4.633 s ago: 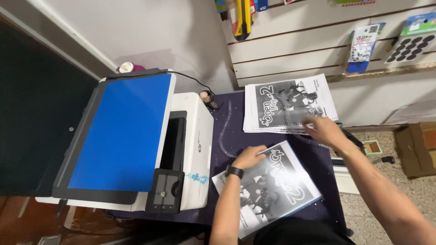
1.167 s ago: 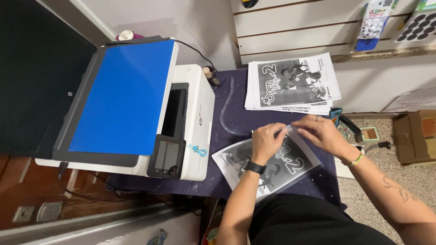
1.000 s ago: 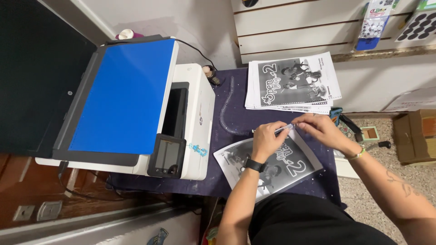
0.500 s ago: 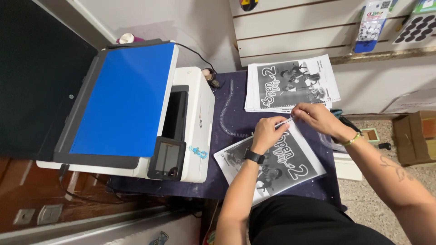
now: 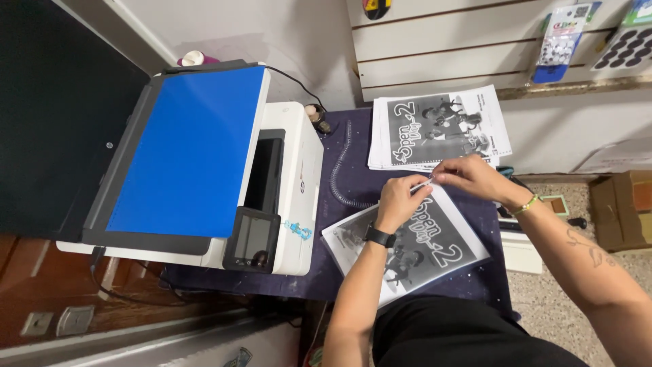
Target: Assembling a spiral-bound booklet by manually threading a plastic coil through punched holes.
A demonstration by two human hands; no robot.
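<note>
The person's 2 hands meet over the dark bench (image 5: 353, 272). The left hand (image 5: 401, 199) and the right hand (image 5: 468, 178) each pinch 1 end of a small thin white strip (image 5: 422, 184) — it is too small to tell what it is. The strip is held in the air, just above the top edge of a black-and-white printed sheet (image 5: 407, 246) that lies tilted on the bench in front of the person. A black watch (image 5: 379, 236) sits on the left wrist, and a thin green band (image 5: 524, 204) sits on the right wrist. A stack of printed sheets (image 5: 438, 127) lies farther back, near the wall. A coiled spiral (image 5: 339, 170) lies between the sheets and a white printer (image 5: 299, 170) — its raised lid is blue. A cardboard box (image 5: 628, 207) stands on the floor at the right.
</note>
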